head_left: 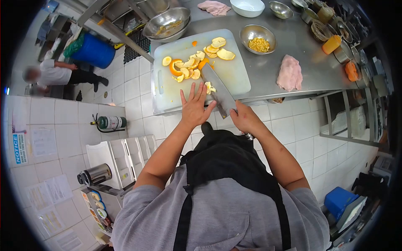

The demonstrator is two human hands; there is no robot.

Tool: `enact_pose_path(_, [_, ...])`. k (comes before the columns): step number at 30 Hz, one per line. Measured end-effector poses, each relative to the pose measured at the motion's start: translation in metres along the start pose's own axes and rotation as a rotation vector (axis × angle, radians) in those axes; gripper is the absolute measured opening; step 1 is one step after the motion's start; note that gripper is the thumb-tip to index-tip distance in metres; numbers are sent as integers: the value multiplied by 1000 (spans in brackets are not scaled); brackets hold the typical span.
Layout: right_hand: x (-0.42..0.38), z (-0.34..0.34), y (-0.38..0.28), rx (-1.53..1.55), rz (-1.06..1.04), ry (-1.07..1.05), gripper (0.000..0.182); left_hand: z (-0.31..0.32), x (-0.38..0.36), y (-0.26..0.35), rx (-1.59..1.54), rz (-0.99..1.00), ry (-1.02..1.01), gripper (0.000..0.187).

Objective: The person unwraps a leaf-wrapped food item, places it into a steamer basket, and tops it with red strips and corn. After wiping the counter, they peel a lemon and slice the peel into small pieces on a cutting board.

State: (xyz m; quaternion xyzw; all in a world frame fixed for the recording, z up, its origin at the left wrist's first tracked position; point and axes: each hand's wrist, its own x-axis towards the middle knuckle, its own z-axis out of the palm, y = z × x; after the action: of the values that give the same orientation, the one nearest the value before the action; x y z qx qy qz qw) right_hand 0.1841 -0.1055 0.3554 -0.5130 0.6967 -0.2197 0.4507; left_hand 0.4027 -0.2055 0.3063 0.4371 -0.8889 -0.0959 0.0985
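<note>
Knife (218, 88) lies slantwise over the near part of the white cutting board (163, 98), its handle end in our right hand (246, 117), whose fingers curl closed around it. We hold our left hand (194, 106) flat with the fingers spread at the board's near edge, fingertips near the blade and a small pale peel piece (210, 88). Beyond the blade, orange peels (173, 67) and pale rind slices (225, 54) lie scattered on the board. Right of it on the steel counter (264, 71) we have a metal bowl (248, 33) of chopped yellow bits (258, 44) and a pink slab of raw meat (289, 73).
</note>
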Motion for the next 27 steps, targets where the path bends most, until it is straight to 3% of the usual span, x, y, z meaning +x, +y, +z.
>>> enact_pose_path(7, [-4,-17,-31,68,90,-99,28,3,-3,3,-43,-1,79,81])
enact_pose_path(27, [22,22,-21,145,117,26,29,-4,1,7,-49,-8,44,82])
